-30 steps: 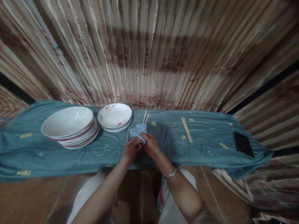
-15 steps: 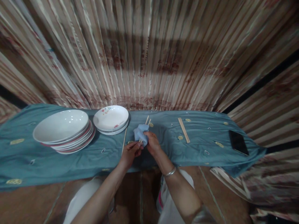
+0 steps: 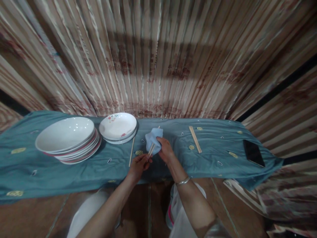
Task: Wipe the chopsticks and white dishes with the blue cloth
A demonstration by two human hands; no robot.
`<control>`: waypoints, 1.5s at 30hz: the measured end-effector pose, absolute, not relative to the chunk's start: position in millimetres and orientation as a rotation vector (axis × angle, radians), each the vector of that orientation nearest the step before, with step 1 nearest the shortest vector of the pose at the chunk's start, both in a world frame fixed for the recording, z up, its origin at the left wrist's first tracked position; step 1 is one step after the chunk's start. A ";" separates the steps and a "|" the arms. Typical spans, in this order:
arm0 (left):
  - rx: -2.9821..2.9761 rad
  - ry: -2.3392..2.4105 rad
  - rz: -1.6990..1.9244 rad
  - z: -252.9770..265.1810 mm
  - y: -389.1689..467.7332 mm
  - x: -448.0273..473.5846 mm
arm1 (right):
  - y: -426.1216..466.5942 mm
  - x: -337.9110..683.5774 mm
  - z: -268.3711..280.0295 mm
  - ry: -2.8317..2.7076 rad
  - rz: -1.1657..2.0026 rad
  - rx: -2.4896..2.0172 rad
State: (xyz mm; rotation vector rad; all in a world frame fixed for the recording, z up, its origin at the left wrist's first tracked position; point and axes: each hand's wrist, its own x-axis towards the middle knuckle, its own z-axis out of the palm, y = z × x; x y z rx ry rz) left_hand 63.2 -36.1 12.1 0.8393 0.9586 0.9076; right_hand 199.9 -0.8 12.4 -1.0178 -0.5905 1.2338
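My left hand is closed on the near ends of a pair of wooden chopsticks, just above the table's front part. A light blue cloth wraps around the chopsticks farther up, and my right hand grips that cloth around them. Only a short tip of the chopsticks shows beyond the cloth. Left of my hands, a single chopstick lies on the tablecloth. To the right rests a small bundle of chopsticks, side by side.
A stack of large white bowls stands at the left, beside a stack of smaller flowered plates. A black phone lies at the right end of the teal tablecloth. A pleated curtain hangs behind the table.
My right hand and the cloth have slid up and slightly right along the chopsticks, away from my left hand. More of the chopsticks' near part shows between the hands.
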 end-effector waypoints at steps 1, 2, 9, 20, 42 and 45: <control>0.840 0.958 0.918 13.2 -34.8 62.4 | -3.1 194.9 11.8 -0.561 1.293 -0.988; 0.842 0.959 0.927 14.4 -33.5 61.4 | -5.6 189.5 11.2 -0.534 1.349 -0.966; 0.858 0.940 0.923 18.3 -29.3 57.1 | -17.4 169.4 11.9 -0.507 1.436 -0.949; 0.853 0.885 0.773 14.1 -41.0 60.9 | -2.8 207.0 17.2 -0.383 1.275 -0.957; 0.775 1.037 0.916 19.8 -32.5 56.6 | -19.3 173.4 14.8 -0.477 1.413 -0.977; 0.779 1.025 0.928 19.4 -30.4 56.5 | -20.1 169.8 14.6 -0.465 1.409 -0.991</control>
